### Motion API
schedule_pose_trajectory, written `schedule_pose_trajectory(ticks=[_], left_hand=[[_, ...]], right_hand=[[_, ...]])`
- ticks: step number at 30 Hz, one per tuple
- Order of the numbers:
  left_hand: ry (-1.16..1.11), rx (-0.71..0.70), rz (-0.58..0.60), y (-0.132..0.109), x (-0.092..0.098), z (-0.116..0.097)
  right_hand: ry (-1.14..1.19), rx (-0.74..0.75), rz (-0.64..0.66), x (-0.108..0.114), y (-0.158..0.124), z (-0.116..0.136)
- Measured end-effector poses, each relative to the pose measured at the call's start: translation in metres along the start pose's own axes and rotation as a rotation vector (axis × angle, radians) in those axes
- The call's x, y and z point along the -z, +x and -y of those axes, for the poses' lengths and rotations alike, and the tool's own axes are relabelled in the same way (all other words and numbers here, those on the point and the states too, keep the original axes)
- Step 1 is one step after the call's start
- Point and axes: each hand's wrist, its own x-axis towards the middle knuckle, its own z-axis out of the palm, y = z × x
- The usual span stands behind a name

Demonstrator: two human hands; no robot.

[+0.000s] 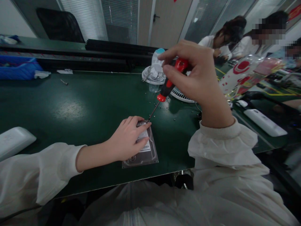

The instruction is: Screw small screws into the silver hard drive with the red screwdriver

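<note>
One screwdriver, its handle pinched by the right hand, slants down near-left to a hard drive beneath the spread left hand.

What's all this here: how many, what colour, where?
Rectangular hard drive: one, dark grey, lower centre
Slim screwdriver: one, red and black, tip near drive
Tiny metallic pieces: several, greyish, beyond drive
Flat tabletop: one, green, beneath drive
Plastic bin: one, blue, far left
Round slotted covers: two, white, beyond screwdriver
Capped bottle: one, white and blue, beyond screwdriver
Chair back: one, black, upper left
Other people: several, pale clothing, upper right
Left hand: one, white cuff, on drive
Right hand: one, white cuff, on screwdriver
</note>
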Motion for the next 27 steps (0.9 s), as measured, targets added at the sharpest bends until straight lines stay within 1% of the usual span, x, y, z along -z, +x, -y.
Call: schedule_pose_trajectory(ticks=[6, 10, 12, 15, 18, 21, 24, 27], left_hand=[[-0.007, -0.006, -0.007, -0.0001, 0.0, -0.0001], [-0.001, -0.013, -0.009, 0.0, -0.0002, 0.0], [0.0, -0.015, -0.012, 0.0, -0.0006, 0.0001], [0.0, -0.009, -0.01, -0.0001, -0.001, 0.0003], [-0.002, -0.004, 0.0, 0.0, -0.0007, 0.0003], [0.001, 0.0, 0.004, 0.0002, 0.0, 0.0], [0.005, 0.001, 0.003, 0.0001, 0.0005, -0.0001], [0.003, -0.001, -0.004, -0.0005, 0.0005, 0.0001]], right_hand=[[0.071, -0.003, 0.065, 0.0002, -0.0002, 0.0019], [-0.04, -0.054, 0.055, -0.0004, -0.0006, 0.0009], [-0.075, -0.02, 0.034, 0.0, -0.0009, 0.0], [-0.012, 0.042, 0.054, 0.0018, -0.001, 0.0005], [0.02, 0.016, 0.072, 0.0027, -0.0008, 0.0033], [-0.028, -0.021, 0.053, 0.0022, -0.0007, 0.005], [-0.047, -0.007, 0.047, 0.0029, -0.0008, 0.0043], [0.001, 0.021, 0.079, 0.0045, -0.0006, 0.0028]])
